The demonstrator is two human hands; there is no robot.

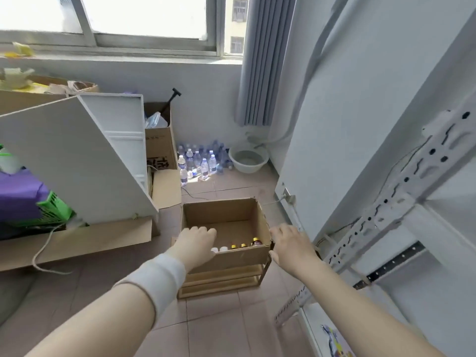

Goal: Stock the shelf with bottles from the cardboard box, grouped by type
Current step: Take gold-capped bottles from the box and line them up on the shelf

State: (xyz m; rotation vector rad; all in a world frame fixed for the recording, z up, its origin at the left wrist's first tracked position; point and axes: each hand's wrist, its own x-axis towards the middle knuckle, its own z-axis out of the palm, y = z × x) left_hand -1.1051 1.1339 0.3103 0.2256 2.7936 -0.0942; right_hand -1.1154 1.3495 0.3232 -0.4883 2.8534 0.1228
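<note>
An open cardboard box (226, 215) sits on top of a low wooden shelf (221, 282) on the tiled floor. Along the box's near wall stand small bottles: two with white caps (219, 249), two with gold caps (238, 246), and a dark red one with a gold cap (256, 241). My left hand (195, 240) reaches over the near-left rim into the box, fingers relaxed and pointing down, with nothing visibly held. My right hand (291, 246) is at the box's near-right corner, its thumb and straight fingers spread on either side of that corner.
A white metal rack (386, 215) with slotted uprights stands close on the right. Tilted white panels and cardboard boxes (85, 155) crowd the left. Several water bottles (201, 161) and a basin (247, 158) sit by the far wall under the window.
</note>
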